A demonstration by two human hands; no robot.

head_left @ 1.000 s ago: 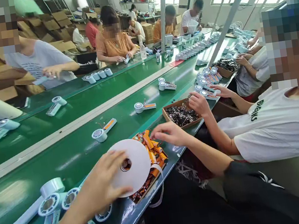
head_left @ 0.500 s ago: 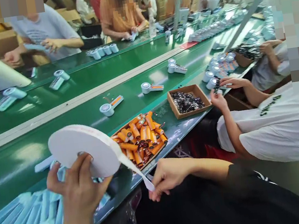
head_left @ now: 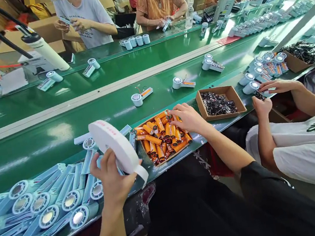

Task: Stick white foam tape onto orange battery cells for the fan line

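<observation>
My left hand grips a big white roll of tape held on edge above the bench; a short loose end of tape hangs from its lower right. Below my right hand lies a box of orange battery cells with wires. The fingers of that hand reach over the box's upper right, bent at the cells; the fingertips are partly hidden, so a grasp cannot be made out. Many light-blue fan bodies lie in a pile left of my left hand, their round ends toward the bench edge.
A carton of small black parts stands right of the cells. Fan bodies with orange cells lie on the green belt. At the right, a person's hands work beside grouped fans. More people sit across the belt.
My right hand has let go of the tape end and moved up to the orange cells. The roll has turned more edge-on in my left hand. The view has shifted left.
</observation>
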